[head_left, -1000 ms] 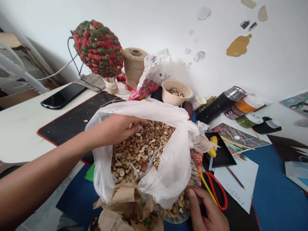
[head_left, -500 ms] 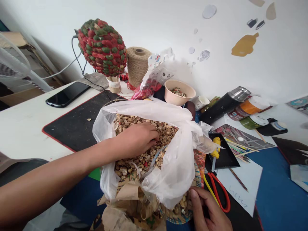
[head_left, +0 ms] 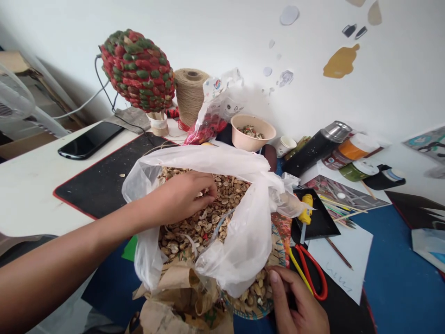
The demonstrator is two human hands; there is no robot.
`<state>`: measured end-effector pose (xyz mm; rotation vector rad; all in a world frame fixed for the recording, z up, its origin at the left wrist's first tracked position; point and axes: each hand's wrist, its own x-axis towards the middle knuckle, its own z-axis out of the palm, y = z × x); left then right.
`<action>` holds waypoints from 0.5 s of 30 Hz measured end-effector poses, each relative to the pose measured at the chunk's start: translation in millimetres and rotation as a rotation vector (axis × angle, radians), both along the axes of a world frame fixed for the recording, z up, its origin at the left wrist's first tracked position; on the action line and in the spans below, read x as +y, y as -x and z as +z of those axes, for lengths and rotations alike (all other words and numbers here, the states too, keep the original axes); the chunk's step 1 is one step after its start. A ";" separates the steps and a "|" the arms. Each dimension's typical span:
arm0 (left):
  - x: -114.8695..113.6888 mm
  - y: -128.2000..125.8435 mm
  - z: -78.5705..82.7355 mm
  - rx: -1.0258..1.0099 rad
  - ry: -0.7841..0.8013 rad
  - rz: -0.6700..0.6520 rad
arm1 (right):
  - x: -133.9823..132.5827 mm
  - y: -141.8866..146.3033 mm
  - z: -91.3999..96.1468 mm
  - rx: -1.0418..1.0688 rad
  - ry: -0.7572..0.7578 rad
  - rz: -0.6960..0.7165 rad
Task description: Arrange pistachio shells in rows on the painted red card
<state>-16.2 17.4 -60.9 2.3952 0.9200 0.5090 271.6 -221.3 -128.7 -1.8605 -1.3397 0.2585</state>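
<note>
A white plastic bag [head_left: 239,241] full of pistachio shells [head_left: 205,222] sits open in front of me. My left hand [head_left: 184,195] is inside the bag, fingers curled in a pinch on the shells near the far side. My right hand [head_left: 295,306] rests at the lower right, fingers bent against the rim of a woven basket [head_left: 253,313] that also holds shells under the bag. Crumpled brown paper [head_left: 174,297] lies below the bag.
A red-and-green shell-covered ball [head_left: 137,69] stands on a small base beside a twine spool [head_left: 189,95]. A beige bowl [head_left: 253,134], a phone [head_left: 91,139], a black flask [head_left: 318,148], paint jars [head_left: 358,157], red scissors [head_left: 313,273] and a yellow glue gun [head_left: 306,211] lie around.
My left hand went from lying flat on the shells to curling its fingers into them, then drew back slightly with fingers pinched. My right hand stayed at the basket rim.
</note>
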 end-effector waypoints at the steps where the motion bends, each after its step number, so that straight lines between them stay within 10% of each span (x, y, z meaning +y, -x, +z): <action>1: -1.3 3.5 5.3 -0.022 0.046 0.024 | -0.4 -0.4 -0.5 -0.001 0.002 0.005; 8: -31.0 -13.4 56.9 -0.358 0.221 0.003 | -0.1 -1.0 -2.8 0.029 -0.024 0.000; 15: -70.6 -40.4 83.5 -0.425 0.078 -0.435 | -0.4 -2.3 -6.0 0.026 -0.035 0.015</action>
